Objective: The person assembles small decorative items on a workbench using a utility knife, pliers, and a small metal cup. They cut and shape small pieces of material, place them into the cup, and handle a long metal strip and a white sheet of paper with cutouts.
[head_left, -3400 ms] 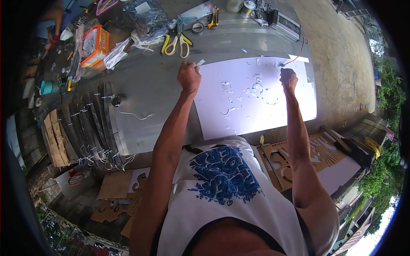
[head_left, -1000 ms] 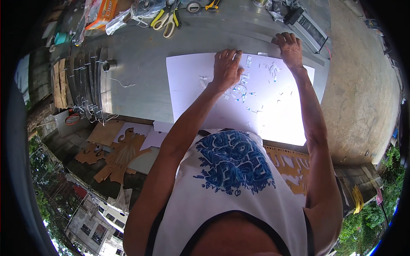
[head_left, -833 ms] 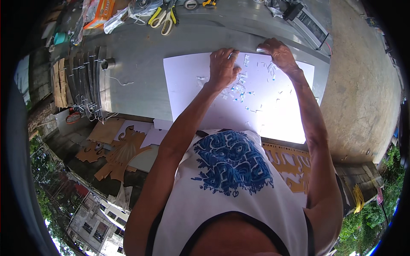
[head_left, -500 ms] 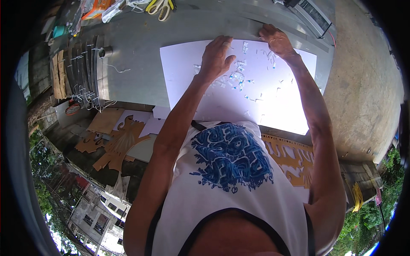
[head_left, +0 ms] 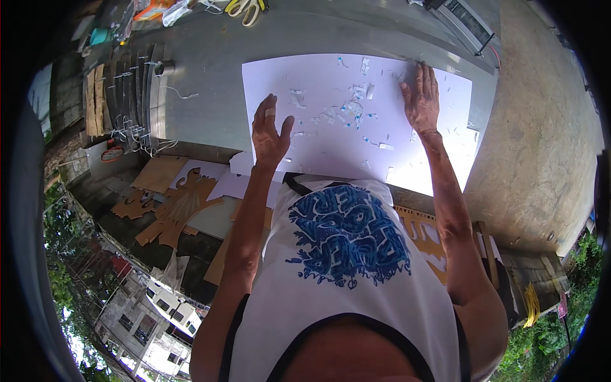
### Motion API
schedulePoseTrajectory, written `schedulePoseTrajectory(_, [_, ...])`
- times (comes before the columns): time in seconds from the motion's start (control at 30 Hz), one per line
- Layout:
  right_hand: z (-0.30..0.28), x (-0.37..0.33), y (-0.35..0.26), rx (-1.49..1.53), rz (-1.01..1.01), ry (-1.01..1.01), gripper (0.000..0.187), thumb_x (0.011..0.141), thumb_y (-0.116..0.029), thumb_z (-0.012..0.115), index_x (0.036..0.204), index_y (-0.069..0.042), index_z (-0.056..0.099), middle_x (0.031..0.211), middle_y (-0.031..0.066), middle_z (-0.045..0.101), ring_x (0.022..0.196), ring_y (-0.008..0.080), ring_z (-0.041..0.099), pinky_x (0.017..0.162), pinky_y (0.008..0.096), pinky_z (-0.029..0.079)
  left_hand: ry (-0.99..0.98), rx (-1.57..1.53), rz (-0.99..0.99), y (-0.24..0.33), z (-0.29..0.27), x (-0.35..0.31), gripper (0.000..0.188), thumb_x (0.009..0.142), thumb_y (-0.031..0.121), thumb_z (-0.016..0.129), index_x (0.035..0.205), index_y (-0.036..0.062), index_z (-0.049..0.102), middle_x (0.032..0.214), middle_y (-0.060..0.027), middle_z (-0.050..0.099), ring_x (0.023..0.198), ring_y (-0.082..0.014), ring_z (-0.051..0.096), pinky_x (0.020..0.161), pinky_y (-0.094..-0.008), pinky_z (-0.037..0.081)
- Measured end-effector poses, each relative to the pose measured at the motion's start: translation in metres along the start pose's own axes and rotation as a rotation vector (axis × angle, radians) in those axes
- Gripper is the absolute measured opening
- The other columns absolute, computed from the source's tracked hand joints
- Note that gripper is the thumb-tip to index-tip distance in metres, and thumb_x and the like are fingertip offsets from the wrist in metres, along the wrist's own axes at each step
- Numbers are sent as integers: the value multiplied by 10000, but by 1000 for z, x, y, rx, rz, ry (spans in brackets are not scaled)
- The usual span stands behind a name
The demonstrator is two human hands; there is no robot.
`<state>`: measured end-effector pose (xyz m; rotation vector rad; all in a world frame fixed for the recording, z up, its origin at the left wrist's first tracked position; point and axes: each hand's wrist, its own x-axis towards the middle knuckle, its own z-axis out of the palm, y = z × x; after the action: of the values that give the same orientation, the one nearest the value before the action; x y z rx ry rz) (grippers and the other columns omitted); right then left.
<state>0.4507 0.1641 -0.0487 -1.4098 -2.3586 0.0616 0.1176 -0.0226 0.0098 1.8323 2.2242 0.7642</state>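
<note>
Both hands lay flat, fingers spread and holding nothing, on a white sheet [head_left: 331, 146] spread across the grey bench [head_left: 203, 83]. The left hand [head_left: 270, 130] pressed its near-left part, the right hand [head_left: 421, 99] its far edge. Small scraps [head_left: 337, 111], probably paper, lay between them.

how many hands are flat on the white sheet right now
2. The left hand lies spread near the white sheet's left edge. The right hand lies spread near its far right side, among small paper scraps. No other hands show.
</note>
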Motion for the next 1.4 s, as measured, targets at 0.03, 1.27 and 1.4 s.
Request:
schedulePoseTrajectory(0.03, [9,-5,-3,-52,13,1,635,1048,-453,427,1495,-3,391,1581,191,334,1487,377,256,1220,469,216,-39,-7,82,8,14,17,622,942,302,669,1432,-12,448,1439,-247,492,1337,-420,471,1093,-477,422])
schedulePoseTrajectory(1.27, [-74,-108,160,99,601,105,796,703,-350,872,1388,-118,539,1289,134,582,1147,348,564,968,474,496,-441,-241,724,155,102,78,561,874,93,687,1387,-15,488,1421,-212,527,1374,-392,444,1142,-455,384])
schedulePoseTrajectory(1.4, [-83,-94,168,468,636,65,1098,576,-404,930,1505,-136,409,1328,163,547,1170,349,587,970,453,548,-517,-195,814,192,128,87,583,862,111,702,1390,-13,491,1438,-197,514,1389,-361,431,1155,-435,371])
